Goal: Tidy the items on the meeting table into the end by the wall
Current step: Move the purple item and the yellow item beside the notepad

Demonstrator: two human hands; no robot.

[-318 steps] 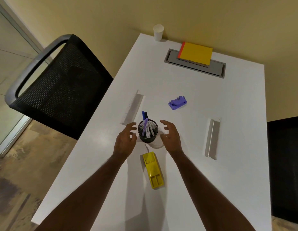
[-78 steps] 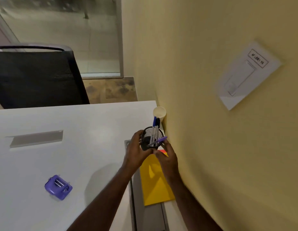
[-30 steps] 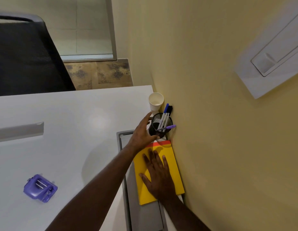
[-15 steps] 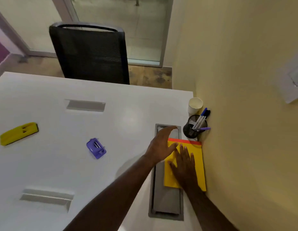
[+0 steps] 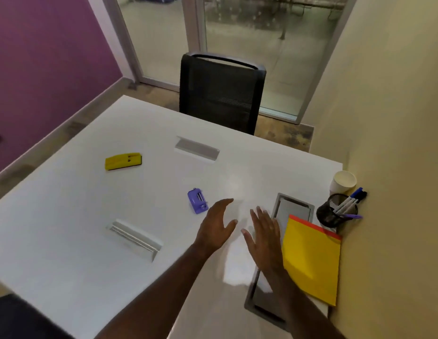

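The black mesh pen holder [image 5: 331,214] with several pens stands against the yellow wall, beside a white paper cup [image 5: 343,182]. A yellow notepad [image 5: 313,258] with a red edge lies next to it, partly over the grey cable hatch [image 5: 292,209]. A small purple stapler [image 5: 197,201] lies mid-table, and a yellow block [image 5: 123,161] lies farther left. My left hand [image 5: 216,228] hovers just right of the stapler with fingers spread, holding nothing. My right hand [image 5: 265,234] is flat and empty beside the notepad.
The white table [image 5: 66,228] has two recessed metal slots [image 5: 197,149] [image 5: 136,237]. A black mesh chair [image 5: 221,91] stands at the far side. The yellow wall [image 5: 394,143] bounds the right edge. Glass doors and a purple wall lie beyond.
Both hands let go of the pen holder at the wall; the right hand lifted off the notepad. Both hands have drawn back left toward the purple stapler, and the view has swung left.
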